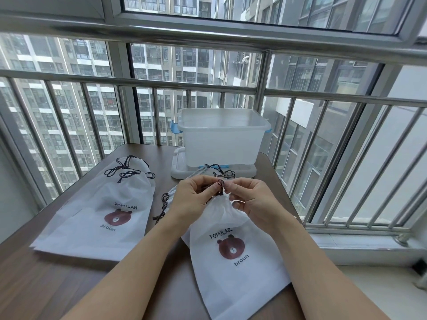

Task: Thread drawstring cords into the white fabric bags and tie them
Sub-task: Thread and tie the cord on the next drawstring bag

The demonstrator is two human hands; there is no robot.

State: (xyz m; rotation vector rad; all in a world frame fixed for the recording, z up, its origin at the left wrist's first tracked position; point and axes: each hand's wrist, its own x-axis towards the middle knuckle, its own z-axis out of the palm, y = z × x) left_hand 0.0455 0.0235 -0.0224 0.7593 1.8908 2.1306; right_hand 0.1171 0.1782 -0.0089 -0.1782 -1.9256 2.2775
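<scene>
A white fabric bag (233,269) with a brown bear print lies in front of me, its mouth gathered. Both hands pinch its dark drawstring cord (220,182) just above the gathered mouth, where the cord forms a small loop. My left hand (196,199) holds the cord from the left, and my right hand (249,199) holds it from the right. More cord (164,204) trails off to the left of my left wrist. A stack of white bags (99,218) with tied cords lies on the left of the table.
A translucent plastic box (221,137) stands on its lid (178,172) at the table's far edge. Loose dark cords (225,173) lie in front of it. A metal railing and window run along the far and right sides. More white fabric lies under my hands.
</scene>
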